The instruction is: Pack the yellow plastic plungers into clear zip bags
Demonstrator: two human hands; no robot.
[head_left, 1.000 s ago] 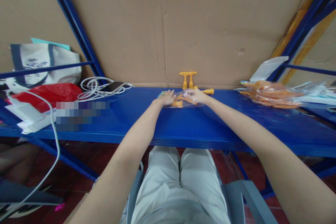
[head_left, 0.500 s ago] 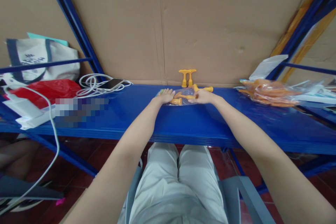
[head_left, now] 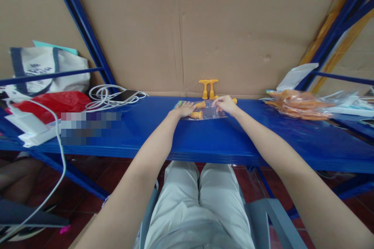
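**Both hands on a clear bag of orange parts**

The clear plastic bag [head_left: 210, 113] lies mid-frame on the blue shelf [head_left: 204, 140], with orange plastic pieces [head_left: 196, 114] inside. The left hand [head_left: 184, 108] rests flat on its left end. The right hand [head_left: 225, 104] curls over its upper right edge; whether it grips is unclear. Two upright orange T-pieces [head_left: 209, 87] stand just above.

two upright orange pegs [head_left: 205, 89], two more in one clear bag [head_left: 210, 113], one phone [head_left: 126, 95], one tote bag [head_left: 43, 68].
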